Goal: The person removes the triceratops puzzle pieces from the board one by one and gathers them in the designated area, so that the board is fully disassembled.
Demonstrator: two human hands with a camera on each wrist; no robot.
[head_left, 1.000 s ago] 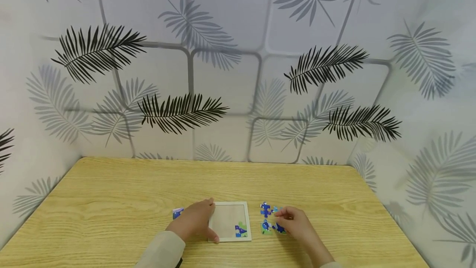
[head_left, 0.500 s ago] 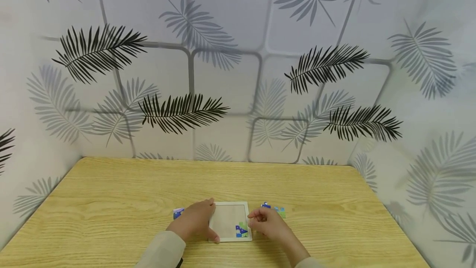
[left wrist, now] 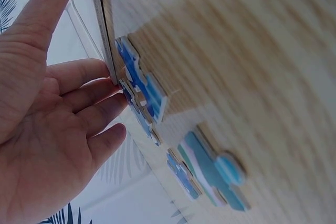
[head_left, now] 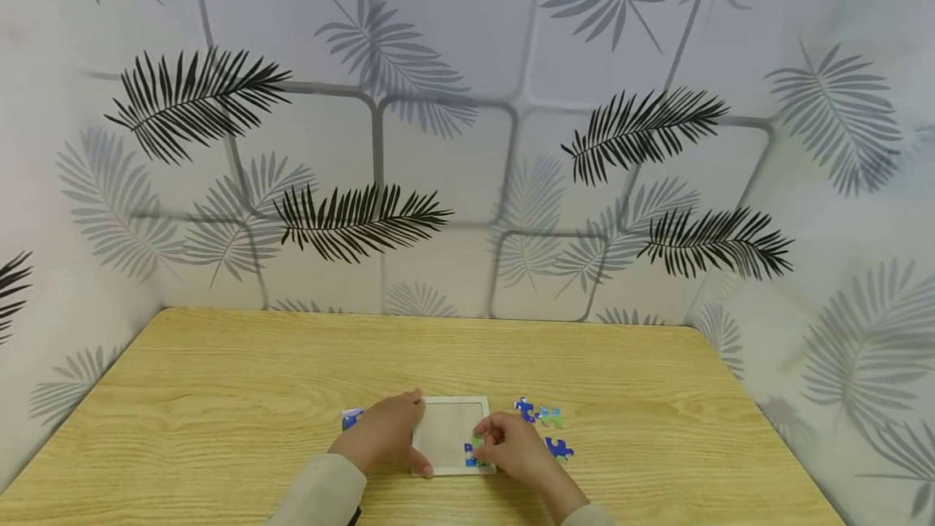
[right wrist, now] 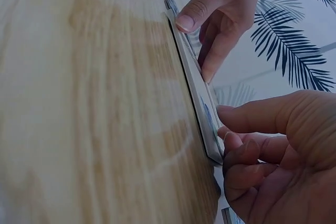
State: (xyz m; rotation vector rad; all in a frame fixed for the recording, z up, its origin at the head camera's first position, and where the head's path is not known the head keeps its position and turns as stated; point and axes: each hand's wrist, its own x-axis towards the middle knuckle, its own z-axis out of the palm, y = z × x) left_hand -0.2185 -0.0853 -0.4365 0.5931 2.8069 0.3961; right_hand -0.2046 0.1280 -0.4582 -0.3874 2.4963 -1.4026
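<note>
A shallow square puzzle tray [head_left: 454, 399] with a pale rim lies at the middle of the table. My left hand [head_left: 387, 428] holds its left side, thumb at the near corner and fingers at the far one. In the left wrist view those fingers touch the rim. My right hand [head_left: 514, 446] is over the tray's near right corner, thumb and forefinger pinching at a blue and green puzzle piece [head_left: 470, 454], mostly hidden by the fingers. The right wrist view shows the right fingers [right wrist: 239, 156] curled, with thumb and forefinger close together at the tray's rim.
Right of the tray lie a dark blue piece [head_left: 526, 410], a green and light-blue piece [head_left: 551, 417] and another blue piece [head_left: 559, 449]. Several loose pieces, including a teal one [left wrist: 212, 169], lie left of the tray. A patterned wall [head_left: 438, 144] stands behind the wooden table [head_left: 292, 347].
My right hand has moved left from the loose pieces to the tray's near right corner, uncovering the blue piece at the right. My left hand has stayed on the tray.
</note>
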